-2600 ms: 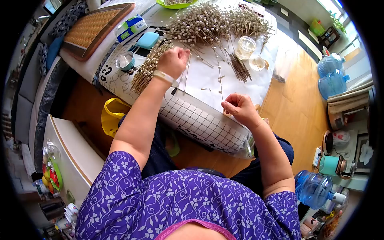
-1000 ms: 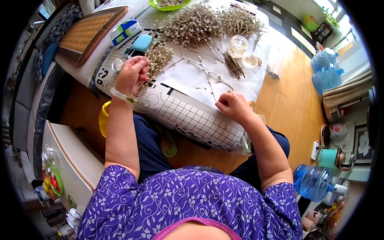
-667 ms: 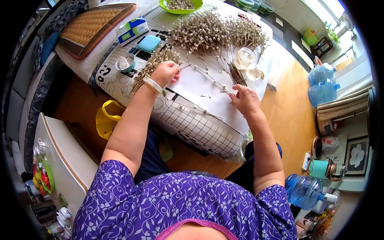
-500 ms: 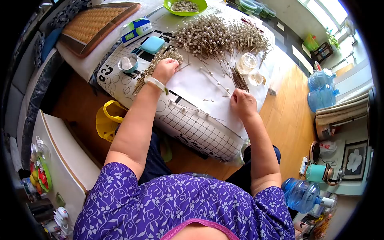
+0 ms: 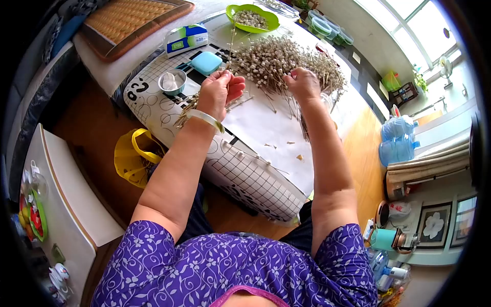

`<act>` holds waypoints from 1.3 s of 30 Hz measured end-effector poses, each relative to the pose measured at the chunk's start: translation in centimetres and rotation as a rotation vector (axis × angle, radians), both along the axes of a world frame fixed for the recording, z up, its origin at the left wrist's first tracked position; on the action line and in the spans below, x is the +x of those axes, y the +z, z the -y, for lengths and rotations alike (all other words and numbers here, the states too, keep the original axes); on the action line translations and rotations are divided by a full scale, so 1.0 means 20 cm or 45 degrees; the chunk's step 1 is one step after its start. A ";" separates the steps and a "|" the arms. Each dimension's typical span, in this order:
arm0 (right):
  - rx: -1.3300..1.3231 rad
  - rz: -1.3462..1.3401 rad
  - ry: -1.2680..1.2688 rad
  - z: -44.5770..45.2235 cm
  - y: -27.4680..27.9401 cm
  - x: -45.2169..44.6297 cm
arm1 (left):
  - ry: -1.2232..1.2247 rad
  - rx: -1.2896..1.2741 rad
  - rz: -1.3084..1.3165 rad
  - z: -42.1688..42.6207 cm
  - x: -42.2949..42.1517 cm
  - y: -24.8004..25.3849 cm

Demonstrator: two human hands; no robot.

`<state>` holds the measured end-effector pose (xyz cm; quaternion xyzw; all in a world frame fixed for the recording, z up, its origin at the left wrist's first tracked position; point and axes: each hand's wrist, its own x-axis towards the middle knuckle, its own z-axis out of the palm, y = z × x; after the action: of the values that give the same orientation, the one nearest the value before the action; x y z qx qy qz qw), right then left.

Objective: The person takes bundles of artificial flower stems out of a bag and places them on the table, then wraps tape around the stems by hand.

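Observation:
My left hand [image 5: 220,92] is raised over the left side of the white sheet [image 5: 255,125], thumb and forefinger pinching a thin dried flower stem [image 5: 232,43] that stands upright. Partly hidden below that hand lies a smaller bunch of dried stems [image 5: 185,116]. At the near edge of a large heap of dried flowers with pale round heads [image 5: 266,56], my right hand [image 5: 304,84] has its fingers closed; what they hold, if anything, I cannot make out. Bare brown stems [image 5: 305,128] lie beside my right forearm.
Left of the heap are a light-blue case [image 5: 206,63], a small tub [image 5: 172,82] and a tissue pack [image 5: 186,40]. A green bowl of flower heads [image 5: 251,19] stands behind. A yellow bag [image 5: 134,158] is below the table's left edge.
My right hand has moved away from the brown stems, up to the heap. My left hand has turned and now holds an upright stem. The camera view has shifted slightly.

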<state>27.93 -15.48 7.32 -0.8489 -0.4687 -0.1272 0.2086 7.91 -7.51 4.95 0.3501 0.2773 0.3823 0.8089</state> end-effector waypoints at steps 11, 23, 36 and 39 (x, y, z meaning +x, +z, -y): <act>-0.589 -0.268 -0.086 -0.39 -0.27 -0.21 | -0.010 0.007 0.016 -0.01 0.02 0.01; -0.236 -0.116 -0.143 -0.08 0.12 0.01 | -0.014 0.218 -0.025 0.04 0.03 0.00; 0.200 -0.360 0.250 0.92 -0.03 -0.37 | -0.268 0.193 -0.047 0.23 0.04 0.01; -0.349 -0.547 0.315 0.85 -0.15 -0.46 | -0.382 0.221 -0.017 0.28 0.06 -0.04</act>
<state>18.74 -32.43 4.40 -0.8130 -0.5267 0.1466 0.2002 9.04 -13.03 4.17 0.4585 0.1933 0.2776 0.8218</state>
